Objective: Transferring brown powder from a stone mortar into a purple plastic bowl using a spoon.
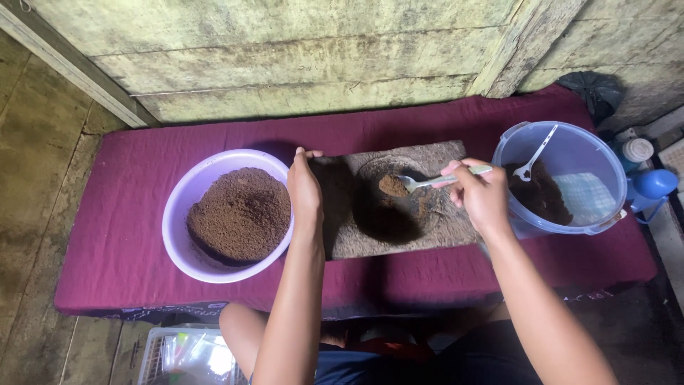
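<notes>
Starting at the left, I see a lilac bowl (187,214) on the maroon cloth (114,242), heaped with a mound of brown powder (241,212). Just right of it, my left hand (305,187) is curled over the left edge of the stone slab (342,235), fingers hooked on the far corner and palm pressed down; it grips the slab and nothing else.

In the middle of the slab is a round hollow (388,214), dark inside. The spoon (427,181) hangs over its far side, loaded with a small heap of the same brown powder, bowl end pointing left. My right hand (481,194) is closed around the spoon's pale handle, pinching it between thumb and fingers, just right of the hollow and near the slab's right edge.

Farthest right stands a clear plastic tub (597,153) with dark powder in it and a white fork (534,153) leaning inside; beyond it are a blue bottle (652,184) and a white-capped one (636,150).

The risks, as I judge them: the spoon is heaped, so a tilt of my right wrist could drop powder onto the slab's flat top or the cloth rather than into the hollow. The slab lies close to the bowl, so if my left hand slips, the slab could nudge the bowl and shake its mound loose. My right forearm also passes near the tub's rim and could knock it.
</notes>
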